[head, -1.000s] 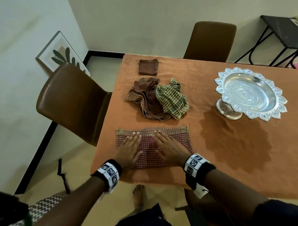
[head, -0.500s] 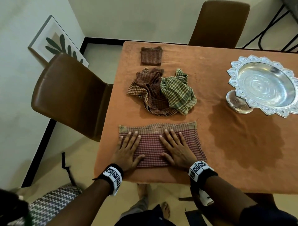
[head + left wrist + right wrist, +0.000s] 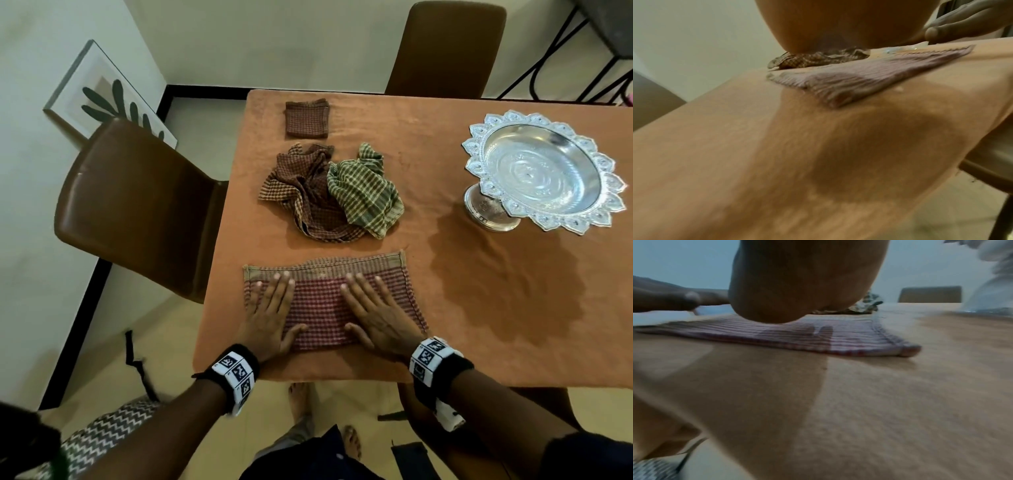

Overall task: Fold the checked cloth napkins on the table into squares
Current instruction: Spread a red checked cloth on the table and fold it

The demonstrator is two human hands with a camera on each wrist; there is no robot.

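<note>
A red checked napkin lies folded in half as a wide rectangle near the front edge of the table. My left hand lies flat on its left part with the fingers straight. My right hand lies flat on its right part, fingers spread. Both palms press the cloth down. Behind it sits a crumpled heap: a brown checked napkin and a green checked napkin. Farther back rests a small brown napkin folded into a square. The wrist views show the red napkin from low down, under each palm.
A silver footed bowl stands at the table's right. One brown chair stands at the left side, another at the far side. A framed picture leans on the left wall. A dark patch marks the orange tablecloth.
Both hands have slid apart over the red napkin, the left toward its left end, the right toward its right. The head camera has tilted down and shifted the scene.
</note>
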